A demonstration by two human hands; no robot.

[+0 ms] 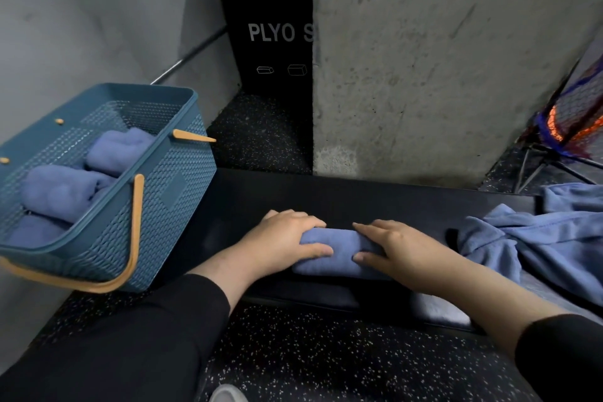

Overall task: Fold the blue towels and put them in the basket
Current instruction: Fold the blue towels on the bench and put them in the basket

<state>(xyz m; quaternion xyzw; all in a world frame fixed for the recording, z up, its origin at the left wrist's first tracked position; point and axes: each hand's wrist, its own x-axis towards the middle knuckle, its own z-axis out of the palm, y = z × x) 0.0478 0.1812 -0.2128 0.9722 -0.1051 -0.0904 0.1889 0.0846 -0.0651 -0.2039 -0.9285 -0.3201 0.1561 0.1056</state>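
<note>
A rolled blue towel [339, 254] lies on the black bench [359, 199] in front of me. My left hand [287, 238] grips its left end, fingers over the top and thumb along the near side. My right hand [394, 248] holds the right end the same way. A teal basket [169, 186] with orange handles stands at the left on the bench end, tilted in view, with three rolled blue towels [62, 192] inside. Loose blue towels [535, 238] lie heaped at the right.
A concrete pillar [440, 59] rises just behind the bench. A black plyo box [270, 33] stands behind, left of the pillar. An orange and blue net on a stand [574, 117] is at the far right. Speckled rubber floor [326, 362] lies below.
</note>
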